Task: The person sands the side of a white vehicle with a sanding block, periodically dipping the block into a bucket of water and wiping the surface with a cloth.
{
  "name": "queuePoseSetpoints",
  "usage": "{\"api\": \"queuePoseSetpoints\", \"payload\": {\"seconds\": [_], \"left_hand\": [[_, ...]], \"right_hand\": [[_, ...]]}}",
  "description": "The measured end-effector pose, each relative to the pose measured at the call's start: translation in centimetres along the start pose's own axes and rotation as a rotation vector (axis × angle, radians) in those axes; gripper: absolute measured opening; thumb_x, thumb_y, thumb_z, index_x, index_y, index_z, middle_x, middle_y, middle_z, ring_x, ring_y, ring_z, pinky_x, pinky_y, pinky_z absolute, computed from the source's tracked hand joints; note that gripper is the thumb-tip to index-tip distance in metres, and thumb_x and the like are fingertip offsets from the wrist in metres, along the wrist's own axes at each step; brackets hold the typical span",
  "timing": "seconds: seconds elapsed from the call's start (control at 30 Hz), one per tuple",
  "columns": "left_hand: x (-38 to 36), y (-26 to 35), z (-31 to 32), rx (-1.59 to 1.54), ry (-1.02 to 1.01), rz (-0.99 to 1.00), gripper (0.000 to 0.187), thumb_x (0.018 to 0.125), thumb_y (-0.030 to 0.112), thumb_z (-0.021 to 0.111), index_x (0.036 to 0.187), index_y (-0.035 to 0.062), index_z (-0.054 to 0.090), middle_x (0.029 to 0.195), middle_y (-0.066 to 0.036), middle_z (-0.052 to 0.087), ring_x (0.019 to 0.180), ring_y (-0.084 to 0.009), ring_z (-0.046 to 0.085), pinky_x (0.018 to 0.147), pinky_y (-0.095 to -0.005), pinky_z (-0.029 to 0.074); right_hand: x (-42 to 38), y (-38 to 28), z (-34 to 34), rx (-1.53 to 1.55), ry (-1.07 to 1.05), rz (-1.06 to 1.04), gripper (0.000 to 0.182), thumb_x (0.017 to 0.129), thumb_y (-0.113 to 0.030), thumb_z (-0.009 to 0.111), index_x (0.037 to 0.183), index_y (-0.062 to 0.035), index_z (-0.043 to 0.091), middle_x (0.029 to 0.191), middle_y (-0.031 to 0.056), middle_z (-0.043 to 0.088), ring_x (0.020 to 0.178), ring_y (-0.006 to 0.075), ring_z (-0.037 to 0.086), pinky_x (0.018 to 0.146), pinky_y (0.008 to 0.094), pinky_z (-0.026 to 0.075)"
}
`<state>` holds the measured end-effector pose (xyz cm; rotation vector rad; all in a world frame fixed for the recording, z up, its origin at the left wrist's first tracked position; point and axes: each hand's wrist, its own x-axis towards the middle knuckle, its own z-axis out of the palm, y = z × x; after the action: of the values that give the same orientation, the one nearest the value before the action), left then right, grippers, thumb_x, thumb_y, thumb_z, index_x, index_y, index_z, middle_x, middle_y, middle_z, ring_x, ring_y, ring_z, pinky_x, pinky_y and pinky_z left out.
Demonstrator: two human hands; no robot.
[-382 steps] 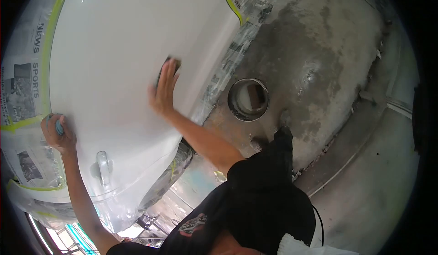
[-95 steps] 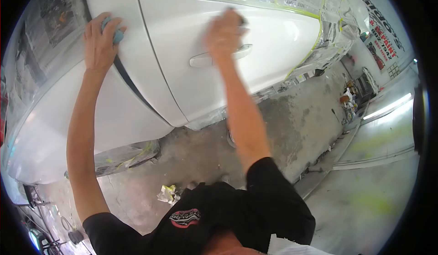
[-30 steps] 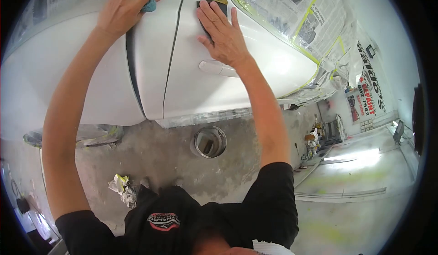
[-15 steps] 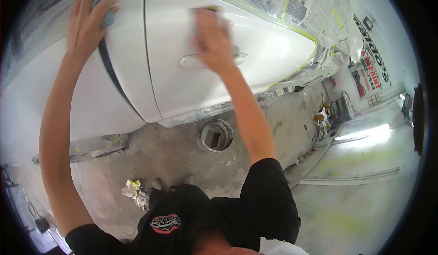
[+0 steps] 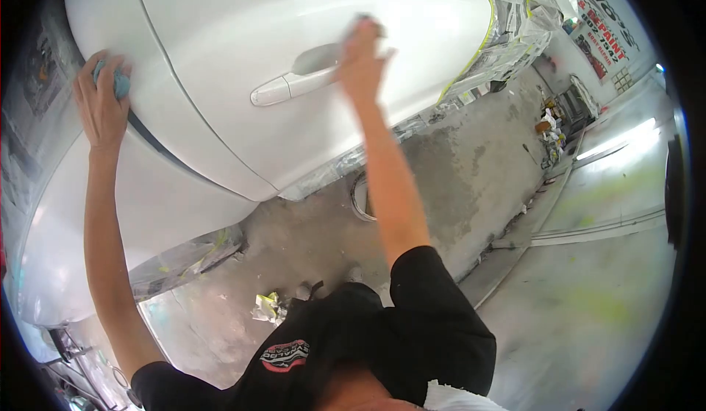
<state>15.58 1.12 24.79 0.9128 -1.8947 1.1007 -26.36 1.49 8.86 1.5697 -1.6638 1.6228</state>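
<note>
My left hand is closed around a soft blue wad, a cloth or sponge, and rests on the white car body at the left edge of the door. Motion smears my right hand, which is over the door by the far end of the door handle. A dark pad shows at its fingertips, pressed to the panel; its exact kind is blurred. Part of the handle is hidden behind this hand.
Masking paper with yellow tape covers the window and rear. A bucket stands on the concrete floor, partly behind my right arm. Crumpled paper lies near my feet. Assorted items sit along the wall.
My view has shifted, so the door and handle look larger. My right hand has moved from above the handle to its far end. My left hand still holds the blue wad.
</note>
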Motion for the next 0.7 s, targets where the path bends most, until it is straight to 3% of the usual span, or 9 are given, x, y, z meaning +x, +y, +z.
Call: {"api": "queuePoseSetpoints", "payload": {"seconds": [0.03,0.07,0.13,0.2,0.33,0.37,0.43,0.63,0.7], "left_hand": [[0.1,0.0,-0.1,0.007,-0.01,0.0,0.032,0.085,0.012,0.077,0.115,0.0131,0.066,0.127,-0.01,0.059,0.111,-0.0326,0.057,0.095,-0.0453,0.046],[0.1,0.0,0.0,0.004,-0.004,-0.001,0.033,0.084,0.011,0.077,0.115,0.0141,0.065,0.127,-0.01,0.059,0.112,-0.0326,0.057,0.096,-0.0459,0.045],[0.1,0.1,0.1,-0.006,0.01,0.001,0.037,0.082,0.009,0.076,0.117,0.016,0.064,0.128,-0.008,0.058,0.113,-0.0327,0.055,0.096,-0.0472,0.044],[0.0,-0.1,-0.1,-0.012,-0.008,0.021,0.038,0.082,0.008,0.076,0.117,0.016,0.064,0.128,-0.009,0.058,0.112,-0.0335,0.055,0.095,-0.0476,0.044],[-0.6,-0.5,0.1,-0.054,0.018,0.056,0.04,0.081,0.006,0.076,0.118,0.0164,0.064,0.129,-0.01,0.057,0.111,-0.0347,0.055,0.094,-0.0479,0.044],[-0.8,-0.5,0.2,-0.039,-0.006,0.038,0.039,0.082,0.007,0.076,0.118,0.0159,0.064,0.128,-0.011,0.058,0.112,-0.0343,0.055,0.095,-0.0476,0.044],[-0.5,-0.7,0.3,0.002,-0.047,0.002,0.037,0.084,0.009,0.076,0.118,0.0149,0.064,0.127,-0.012,0.059,0.116,-0.0334,0.054,0.097,-0.0469,0.043],[0.2,0.3,-0.2,0.006,-0.012,0.021,0.045,0.076,0.003,0.077,0.117,0.0166,0.064,0.128,-0.011,0.056,0.111,-0.0345,0.055,0.094,-0.0462,0.044],[-0.3,0.2,-0.3,-0.02,-0.005,0.033,0.042,0.077,0.006,0.078,0.116,0.0167,0.065,0.128,-0.011,0.056,0.111,-0.0343,0.055,0.094,-0.0462,0.044]], "right_hand": [[3.0,1.1,-3.9,-0.129,-0.254,0.354,0.054,0.106,-0.027,0.035,0.152,0.001,0.033,0.161,0.0191,0.03,0.15,0.0325,0.025,0.114,0.0677,0.016],[3.3,2.2,-2.9,-0.248,-0.062,0.299,0.049,0.105,-0.025,0.039,0.147,0.0022,0.039,0.148,0.0226,0.047,0.14,0.0365,0.042,0.115,0.0594,0.026],[0.9,-0.8,2.1,-0.176,0.154,0.107,0.048,0.105,-0.023,0.039,0.145,0.0022,0.04,0.145,0.0239,0.048,0.139,0.0356,0.043,0.113,0.0606,0.028],[-2.0,-11.1,3.9,-0.529,-0.099,-0.181,0.059,0.094,-0.019,0.049,0.148,0.0016,0.039,0.148,0.0181,0.043,0.142,0.0321,0.038,0.117,0.0587,0.025],[-3.7,-14.0,1.9,-0.078,-0.253,-0.53,0.065,0.089,-0.019,0.053,0.148,0.0029,0.038,0.15,0.0236,0.04,0.143,0.0403,0.034,0.117,0.059,0.025],[-1.9,-10.9,1.3,-0.383,-0.225,-0.392,0.063,0.091,-0.021,0.052,0.149,0.001,0.039,0.152,0.022,0.04,0.143,0.039,0.035,0.116,0.0621,0.024],[3.2,0.1,0.5,0.087,0.001,-0.072,0.055,0.098,-0.016,0.044,0.149,0.0021,0.038,0.157,0.0185,0.036,0.147,0.0339,0.031,0.114,0.07,0.017],[-2.5,-12.8,2.7,-0.43,-0.181,-0.134,0.052,0.099,-0.025,0.049,0.144,0.0003,0.045,0.154,0.0173,0.041,0.141,0.0353,0.041,0.109,0.0749,0.02],[-6.6,-14.7,2.2,0.007,-0.137,-0.202,0.051,0.097,-0.021,0.052,0.145,-0.004,0.046,0.156,0.0125,0.039,0.141,0.0325,0.041,0.109,0.0766,0.018]]}}
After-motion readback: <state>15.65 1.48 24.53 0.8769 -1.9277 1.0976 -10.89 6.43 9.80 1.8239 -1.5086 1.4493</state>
